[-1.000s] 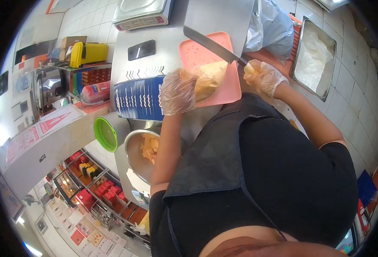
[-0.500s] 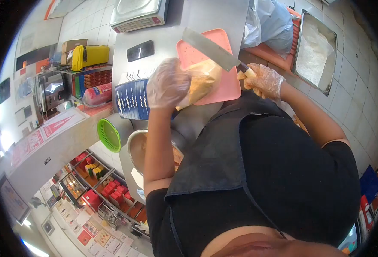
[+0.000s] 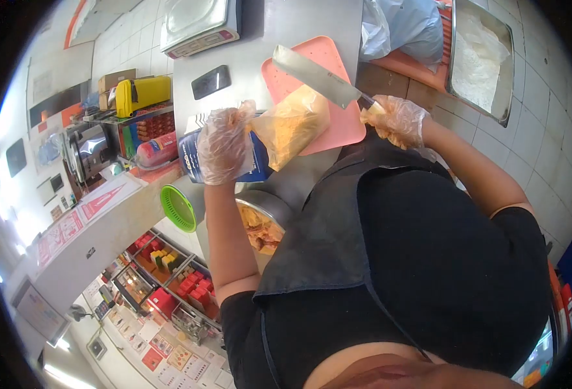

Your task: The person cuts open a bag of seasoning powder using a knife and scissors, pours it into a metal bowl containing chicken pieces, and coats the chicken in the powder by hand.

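One cleaver (image 3: 318, 79), one pink tray (image 3: 349, 123)
Right hand (image 3: 396, 123) clasps it, tip toward the far-left corner; bag (image 3: 292, 123) overhangs the left edge beside left hand (image 3: 224, 146), whose grip I cannot tell.

Your plastic gloves (image 3: 223, 149) are looking crinkled and glossy, your metal cleaver (image 3: 313, 76) smooth, the plastic tray (image 3: 345, 124) matt.

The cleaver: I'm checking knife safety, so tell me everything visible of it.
The broad, grey, metal-looking cleaver has a rectangular blade and a handle dark near the blade, pale beyond. The right hand, in a clear plastic glove, grips the handle, partly hiding it. The blade slants across the pink plastic tray; whether they touch is unclear.
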